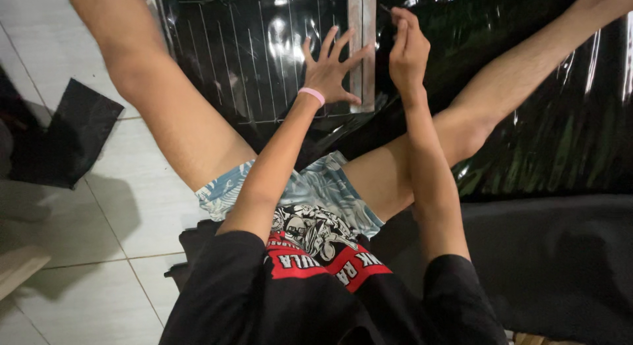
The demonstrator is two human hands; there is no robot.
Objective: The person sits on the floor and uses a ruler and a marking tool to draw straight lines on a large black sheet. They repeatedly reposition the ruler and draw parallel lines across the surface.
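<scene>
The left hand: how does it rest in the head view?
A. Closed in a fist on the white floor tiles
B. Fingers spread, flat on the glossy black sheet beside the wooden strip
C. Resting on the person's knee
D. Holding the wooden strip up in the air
B: the left hand, with a pink wristband, lies open with fingers spread on the glossy black sheet, next to the wooden strip.
</scene>
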